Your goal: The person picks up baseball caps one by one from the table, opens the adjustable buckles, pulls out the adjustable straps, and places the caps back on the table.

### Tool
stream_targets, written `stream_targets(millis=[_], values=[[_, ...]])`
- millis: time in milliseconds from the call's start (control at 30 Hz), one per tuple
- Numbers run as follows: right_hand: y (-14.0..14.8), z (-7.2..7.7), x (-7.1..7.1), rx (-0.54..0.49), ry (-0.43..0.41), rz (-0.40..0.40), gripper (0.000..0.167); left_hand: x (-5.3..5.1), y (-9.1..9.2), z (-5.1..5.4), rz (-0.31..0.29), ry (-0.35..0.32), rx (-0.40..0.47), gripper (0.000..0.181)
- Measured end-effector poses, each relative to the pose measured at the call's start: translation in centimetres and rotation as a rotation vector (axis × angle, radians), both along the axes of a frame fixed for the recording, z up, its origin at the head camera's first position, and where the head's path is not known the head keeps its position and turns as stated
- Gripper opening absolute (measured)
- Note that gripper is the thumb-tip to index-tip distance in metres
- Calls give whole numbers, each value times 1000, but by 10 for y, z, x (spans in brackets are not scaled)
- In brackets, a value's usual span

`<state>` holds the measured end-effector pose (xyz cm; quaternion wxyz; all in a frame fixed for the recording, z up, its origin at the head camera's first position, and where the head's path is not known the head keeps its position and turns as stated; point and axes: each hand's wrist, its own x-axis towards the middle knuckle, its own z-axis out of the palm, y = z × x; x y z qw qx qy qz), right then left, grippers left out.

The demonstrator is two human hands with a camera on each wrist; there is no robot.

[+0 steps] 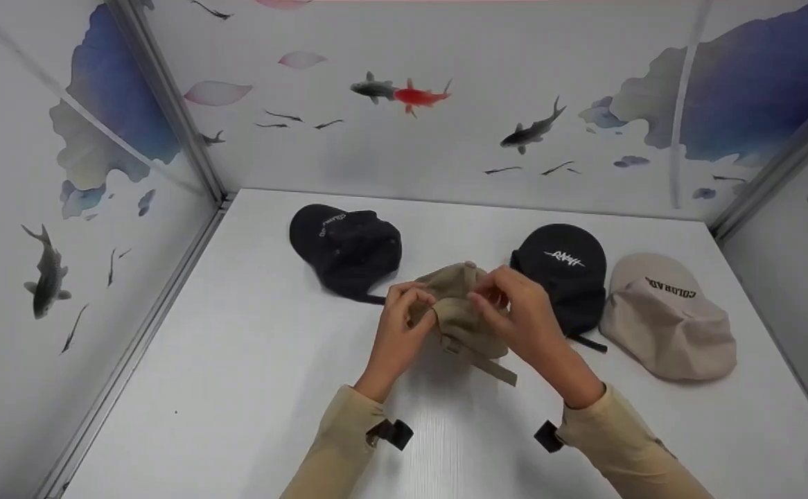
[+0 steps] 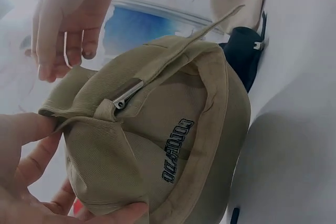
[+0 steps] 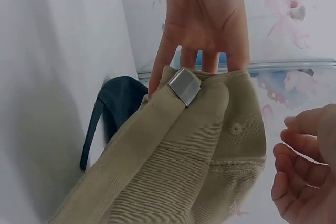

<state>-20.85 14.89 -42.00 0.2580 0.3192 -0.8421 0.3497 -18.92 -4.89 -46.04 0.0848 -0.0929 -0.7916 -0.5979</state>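
A khaki baseball cap [image 1: 470, 329] is held up over the white table. Its back strap dangles from a metal buckle [image 2: 128, 93], and dark embroidered lettering shows inside the opening in the left wrist view. My left hand [image 1: 402, 326] grips the cap's left side, thumb pinching a fold of cloth near the strap and fingers behind. Beside the cap's right side is my right hand [image 1: 525, 312], its fingers loosely bent. In the right wrist view the right hand [image 3: 307, 161] is apart from the cloth and holds nothing.
A black cap [image 1: 352, 249] lies at the back left. Another black cap [image 1: 562, 270] with white lettering sits right of the hands, next to a beige cap [image 1: 671, 319]. Printed panels [image 1: 432, 152] wall in the table [image 1: 251, 388] at the back and sides.
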Motion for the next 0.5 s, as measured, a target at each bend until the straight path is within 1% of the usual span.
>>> stream_targets(millis=[100,200,333,433,500], values=[[5,-4,13,104,9,-7,20,1,0,1,3,-9,-5,6],[8,-8,26,212,-21,-72,32,2,0,0,-11,-15,5,7],[10,-17,40,300,-89,-152,45,3,0,0,-39,-9,16,11],[10,-24,43,335,-68,-181,47,3,1,1,-47,-9,19,13],[9,-29,43,333,-21,-195,45,4,2,3,-44,-21,21,13]])
